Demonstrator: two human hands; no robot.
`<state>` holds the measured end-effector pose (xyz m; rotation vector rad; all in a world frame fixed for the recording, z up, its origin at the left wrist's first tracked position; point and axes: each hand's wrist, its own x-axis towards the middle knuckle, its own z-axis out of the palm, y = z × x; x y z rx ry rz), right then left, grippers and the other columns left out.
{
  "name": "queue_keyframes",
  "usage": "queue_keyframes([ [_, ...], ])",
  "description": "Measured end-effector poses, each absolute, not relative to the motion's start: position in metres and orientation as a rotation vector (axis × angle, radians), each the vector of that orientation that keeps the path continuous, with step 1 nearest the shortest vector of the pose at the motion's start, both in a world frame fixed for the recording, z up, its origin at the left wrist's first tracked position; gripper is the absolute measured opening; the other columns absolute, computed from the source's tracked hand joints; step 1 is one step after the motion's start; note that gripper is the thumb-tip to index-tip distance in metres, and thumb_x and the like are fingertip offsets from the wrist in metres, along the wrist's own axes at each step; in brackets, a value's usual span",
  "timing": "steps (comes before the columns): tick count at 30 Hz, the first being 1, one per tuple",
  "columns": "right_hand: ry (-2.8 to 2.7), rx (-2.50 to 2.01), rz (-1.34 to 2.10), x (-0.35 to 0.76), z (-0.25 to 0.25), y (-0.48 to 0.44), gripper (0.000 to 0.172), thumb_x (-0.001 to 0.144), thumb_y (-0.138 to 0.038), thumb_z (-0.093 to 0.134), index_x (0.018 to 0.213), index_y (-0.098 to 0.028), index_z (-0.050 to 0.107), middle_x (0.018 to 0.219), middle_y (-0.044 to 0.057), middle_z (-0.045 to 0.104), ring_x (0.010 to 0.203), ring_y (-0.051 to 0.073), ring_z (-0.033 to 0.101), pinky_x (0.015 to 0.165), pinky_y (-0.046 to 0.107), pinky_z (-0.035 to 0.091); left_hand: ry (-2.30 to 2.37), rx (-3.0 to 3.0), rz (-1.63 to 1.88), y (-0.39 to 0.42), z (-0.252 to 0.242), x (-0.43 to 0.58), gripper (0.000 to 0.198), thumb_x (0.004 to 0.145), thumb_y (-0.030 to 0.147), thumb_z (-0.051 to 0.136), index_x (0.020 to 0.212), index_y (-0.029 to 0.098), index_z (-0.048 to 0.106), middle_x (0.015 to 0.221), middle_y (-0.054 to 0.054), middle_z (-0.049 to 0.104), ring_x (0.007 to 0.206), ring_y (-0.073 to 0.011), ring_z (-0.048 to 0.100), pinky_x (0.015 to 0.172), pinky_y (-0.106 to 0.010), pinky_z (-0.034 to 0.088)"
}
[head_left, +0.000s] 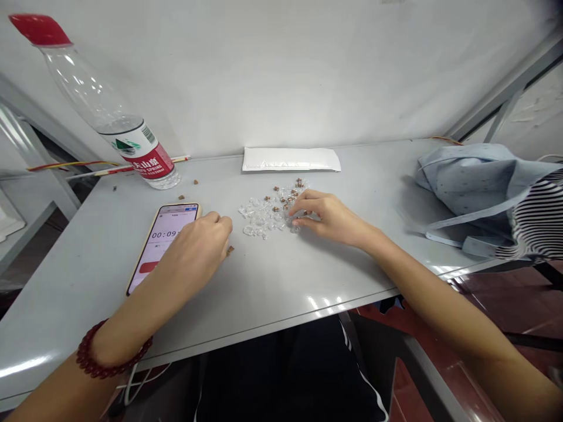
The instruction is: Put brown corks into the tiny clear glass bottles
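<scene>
Small clear plastic pieces [264, 218] lie in a loose heap at the middle of the grey table, with several small brown pieces [275, 208] mixed in along its right and far side. At the heap's right edge is my right hand [317, 214], its thumb and fingertips a little apart over the pieces. My left hand [204, 240] is closed, palm down, over the right side of a phone [165, 237]. Its fingertips are hidden, so anything in them cannot be made out. A brown piece [230, 250] lies right beside its curled fingers.
A water bottle [149, 161] with a red cap stands at the back left, near two loose brown bits [196, 182]. Against the wall lies a flat white packet [291, 159]. A light blue cloth bag [466, 181] rests on the right end of the table [272, 281].
</scene>
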<state>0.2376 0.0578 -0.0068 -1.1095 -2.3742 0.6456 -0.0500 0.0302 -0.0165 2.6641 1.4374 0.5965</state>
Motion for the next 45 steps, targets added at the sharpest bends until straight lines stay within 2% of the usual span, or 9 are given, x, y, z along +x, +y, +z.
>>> queue_keyframes([
  [4, -2.416, -1.098, 0.633, 0.237, -0.005, 0.055, 0.013, 0.093, -0.025, 0.062, 0.097, -0.016, 0.07, 0.097, 0.008, 0.062, 0.085, 0.018, 0.058, 0.077, 0.032, 0.044, 1.562, 2.722, 0.502, 0.025, -0.008, -0.037, 0.019, 0.087, 0.015, 0.042, 0.08, 0.02, 0.058, 0.076, -0.005, 0.063, 0.065, -0.021, 0.061, 0.054, -0.031, 0.042],
  [9, -2.429, -1.287, 0.623, 0.234, 0.003, 0.043, 0.028, 0.087, -0.044, 0.07, 0.083, -0.017, 0.064, 0.075, 0.003, 0.062, 0.067, 0.016, 0.053, 0.061, 0.029, 0.035, 1.395, 2.621, 0.666, 0.018, 0.001, -0.024, 0.016, 0.087, 0.017, 0.045, 0.083, 0.02, 0.06, 0.085, -0.004, 0.07, 0.069, -0.0175, 0.064, 0.061, -0.03, 0.049],
  [15, -2.536, -1.344, 0.605, 0.229, -0.001, 0.036, 0.009, 0.091, -0.023, 0.057, 0.092, -0.016, 0.063, 0.069, 0.003, 0.061, 0.062, 0.016, 0.05, 0.061, 0.03, 0.035, 1.277, 2.385, 0.8, 0.011, 0.006, -0.014, 0.012, 0.083, 0.015, 0.053, 0.079, 0.02, 0.062, 0.084, -0.001, 0.071, 0.07, -0.0137, 0.065, 0.061, -0.024, 0.052],
  [20, -2.632, -1.289, 0.466, 0.227, -0.004, 0.034, 0.015, 0.093, -0.02, 0.048, 0.096, -0.016, 0.062, 0.085, 0.007, 0.061, 0.061, 0.014, 0.045, 0.062, 0.03, 0.033, 1.253, 2.237, 0.82, 0.009, 0.004, -0.009, 0.009, 0.084, 0.018, 0.06, 0.081, 0.023, 0.067, 0.087, 0.001, 0.075, 0.074, -0.0143, 0.069, 0.064, -0.024, 0.056],
  [24, -2.689, -1.28, 0.422, 0.225, -0.005, 0.034, 0.021, 0.097, -0.024, 0.044, 0.094, -0.017, 0.063, 0.081, 0.006, 0.056, 0.061, 0.014, 0.042, 0.06, 0.03, 0.031, 1.245, 2.135, 0.848, 0.009, 0.002, -0.008, 0.006, 0.085, 0.02, 0.064, 0.084, 0.024, 0.069, 0.089, 0.001, 0.076, 0.079, -0.0157, 0.071, 0.07, -0.026, 0.06],
  [29, -2.502, -1.004, 0.669, 0.223, -0.005, 0.031, 0.013, 0.089, -0.015, 0.048, 0.094, -0.018, 0.059, 0.088, 0.005, 0.062, 0.069, 0.014, 0.053, 0.066, 0.028, 0.042, 1.208, 2.13, 0.932, 0.008, 0.004, -0.004, 0.012, 0.086, 0.017, 0.064, 0.083, 0.025, 0.073, 0.088, 0.002, 0.077, 0.082, -0.0154, 0.071, 0.075, -0.027, 0.061],
  [35, -1.968, -0.844, 1.257, 0.213, -0.003, 0.02, 0.006, 0.093, -0.023, 0.058, 0.098, -0.021, 0.058, 0.091, 0.002, 0.068, 0.083, 0.016, 0.068, 0.077, 0.032, 0.054, 1.147, 1.99, 1.065, 0.005, 0.007, -0.002, 0.011, 0.084, 0.014, 0.069, 0.084, 0.024, 0.075, 0.089, 0.002, 0.078, 0.082, -0.0138, 0.072, 0.074, -0.024, 0.062],
  [38, -1.756, -0.831, 1.513, 0.21, -0.003, 0.019, 0.008, 0.093, -0.021, 0.06, 0.1, -0.02, 0.058, 0.088, 0.002, 0.068, 0.08, 0.015, 0.069, 0.076, 0.033, 0.056, 1.117, 1.892, 1.067, 0.003, 0.008, -0.002, 0.01, 0.083, 0.014, 0.071, 0.084, 0.023, 0.075, 0.089, 0.002, 0.078, 0.084, -0.0137, 0.073, 0.079, -0.024, 0.064],
  [45, -1.619, -0.709, 1.734, 0.207, -0.009, 0.023, 0.01, 0.091, -0.017, 0.063, 0.099, -0.017, 0.057, 0.082, 0.001, 0.068, 0.076, 0.012, 0.068, 0.069, 0.028, 0.056, 1.087, 1.796, 1.087, 0.001, 0.007, 0.002, 0.012, 0.08, 0.012, 0.071, 0.078, 0.024, 0.074, 0.085, 0.003, 0.076, 0.081, -0.0139, 0.072, 0.079, -0.024, 0.063],
])
